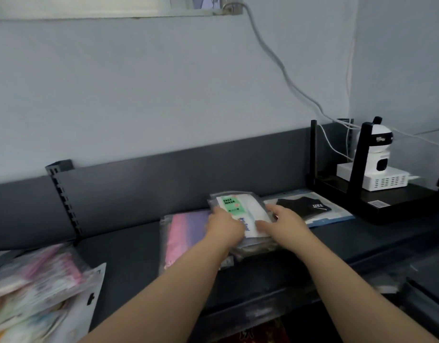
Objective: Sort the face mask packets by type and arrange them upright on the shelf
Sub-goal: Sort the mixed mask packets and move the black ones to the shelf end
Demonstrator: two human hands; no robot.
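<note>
A clear packet with a white mask and a green "FACE MASK" label (234, 203) lies flat on the dark shelf (129, 246), on top of other packets. My left hand (223, 225) grips its left edge. My right hand (284, 220) rests on its right side, fingers curled over the edge. A pink and purple mask packet (182, 233) lies flat just left of it. To the right lies a packet with a black mask (305, 207). A blurred pile of colourful mask packets (37, 285) sits at the near left.
A black router with upright antennas (357, 194) stands at the shelf's right end, carrying a white box and a small white security camera (380, 149). Cables run up the wall. A slotted shelf upright (65, 196) stands at the back left.
</note>
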